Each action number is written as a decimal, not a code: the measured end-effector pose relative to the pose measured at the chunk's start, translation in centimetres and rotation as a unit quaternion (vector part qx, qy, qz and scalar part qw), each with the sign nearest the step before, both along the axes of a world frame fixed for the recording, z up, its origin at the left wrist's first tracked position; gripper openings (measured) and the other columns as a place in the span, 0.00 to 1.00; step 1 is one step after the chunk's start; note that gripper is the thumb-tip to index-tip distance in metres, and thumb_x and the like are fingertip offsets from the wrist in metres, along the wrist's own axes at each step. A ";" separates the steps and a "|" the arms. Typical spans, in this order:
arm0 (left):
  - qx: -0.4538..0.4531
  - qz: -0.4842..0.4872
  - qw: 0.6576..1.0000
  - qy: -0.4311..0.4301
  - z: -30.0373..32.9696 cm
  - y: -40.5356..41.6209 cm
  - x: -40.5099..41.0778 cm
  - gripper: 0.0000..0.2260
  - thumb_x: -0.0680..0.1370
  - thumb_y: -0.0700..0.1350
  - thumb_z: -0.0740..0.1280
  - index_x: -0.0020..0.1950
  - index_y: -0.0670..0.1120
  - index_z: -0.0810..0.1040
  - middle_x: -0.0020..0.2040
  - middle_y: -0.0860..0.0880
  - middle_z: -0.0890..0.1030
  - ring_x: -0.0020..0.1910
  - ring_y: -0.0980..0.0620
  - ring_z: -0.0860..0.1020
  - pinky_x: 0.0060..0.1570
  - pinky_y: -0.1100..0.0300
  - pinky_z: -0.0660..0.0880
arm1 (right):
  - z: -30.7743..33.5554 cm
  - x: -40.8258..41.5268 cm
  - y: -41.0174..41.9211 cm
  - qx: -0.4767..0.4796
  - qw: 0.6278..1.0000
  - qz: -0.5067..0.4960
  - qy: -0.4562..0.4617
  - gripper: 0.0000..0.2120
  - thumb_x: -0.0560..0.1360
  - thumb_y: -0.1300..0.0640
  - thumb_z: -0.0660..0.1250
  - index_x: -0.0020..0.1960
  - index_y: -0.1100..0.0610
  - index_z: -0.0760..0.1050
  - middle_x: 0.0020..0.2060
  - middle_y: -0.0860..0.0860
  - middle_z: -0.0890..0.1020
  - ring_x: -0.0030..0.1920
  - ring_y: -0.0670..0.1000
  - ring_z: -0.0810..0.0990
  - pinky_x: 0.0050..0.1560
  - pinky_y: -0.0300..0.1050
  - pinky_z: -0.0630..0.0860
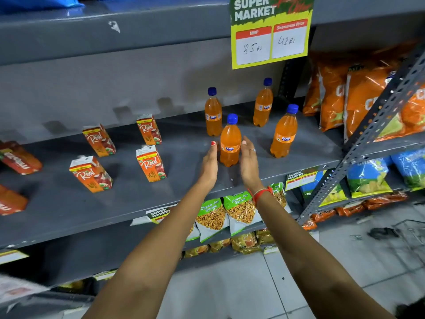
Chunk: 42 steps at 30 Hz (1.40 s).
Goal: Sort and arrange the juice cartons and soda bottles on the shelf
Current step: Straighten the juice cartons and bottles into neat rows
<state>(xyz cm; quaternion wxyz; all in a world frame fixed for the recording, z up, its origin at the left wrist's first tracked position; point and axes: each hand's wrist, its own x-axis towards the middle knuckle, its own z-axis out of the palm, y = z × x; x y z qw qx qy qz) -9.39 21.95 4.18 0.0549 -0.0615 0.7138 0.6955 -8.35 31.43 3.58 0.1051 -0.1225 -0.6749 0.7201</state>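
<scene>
Cupping our left hand (209, 162) and right hand (248, 165) around the front soda bottle (230, 143) near the shelf's (184, 199) front edge, palms flat and unclenched beside it, we cannot tell whether they touch it. We judge the bottle-sorting step is in hand; next we need to close both palms and slide it into line with the three other bottles (284, 134) behind, while four upright juice cartons (150, 163) wait towards the left end, all sealed
</scene>
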 end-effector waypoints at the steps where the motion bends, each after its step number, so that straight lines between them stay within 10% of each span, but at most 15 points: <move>1: -0.009 0.017 1.000 0.014 0.0 -0.4 0.7 0.22 0.79 0.56 0.50 0.69 0.46 0.67 0.70 0.46 0.69 0.69 0.48 0.66 0.69 0.53 0.60 | -0.1 0.5 -0.1 -0.029 0.999 -0.040 0.024 0.17 0.81 0.52 0.54 0.68 0.54 0.65 0.63 0.51 0.72 0.64 0.49 0.70 0.66 0.45 0.66; 7: 0.013 0.251 0.948 0.193 -2.3 -4.5 7.5 0.10 0.75 0.49 0.57 0.44 0.50 0.77 0.40 0.51 0.77 0.40 0.58 0.75 0.44 0.59 0.71 | -1.7 5.8 -4.4 -0.062 0.975 -0.154 0.145 0.08 0.74 0.63 0.57 0.46 0.51 0.70 0.39 0.49 0.73 0.40 0.43 0.72 0.44 0.39 0.70; 12: 0.018 0.397 0.895 0.204 -2.6 -9.8 7.5 0.10 0.77 0.45 0.56 0.53 0.42 0.72 0.51 0.49 0.71 0.51 0.58 0.71 0.53 0.62 0.68 | -2.2 6.4 -10.1 0.016 0.991 0.051 0.119 0.09 0.77 0.59 0.59 0.55 0.52 0.74 0.49 0.51 0.78 0.50 0.46 0.76 0.55 0.44 0.73; 18: 0.083 0.268 0.957 0.071 -1.4 -13.4 5.7 0.21 0.81 0.51 0.48 0.72 0.46 0.60 0.71 0.51 0.63 0.70 0.56 0.60 0.71 0.58 0.54 | -0.1 4.8 -14.4 0.070 0.970 0.231 -0.006 0.24 0.80 0.47 0.53 0.74 0.50 0.55 0.75 0.48 0.59 0.75 0.48 0.56 0.75 0.47 0.54; 42: 0.071 0.164 0.984 0.026 0.1 -16.2 4.6 0.23 0.81 0.53 0.44 0.69 0.45 0.65 0.68 0.46 0.70 0.68 0.50 0.66 0.68 0.57 0.58 | 1.1 4.1 -17.6 0.085 0.970 0.222 -0.047 0.24 0.80 0.42 0.48 0.74 0.46 0.54 0.75 0.50 0.62 0.74 0.53 0.60 0.74 0.53 0.54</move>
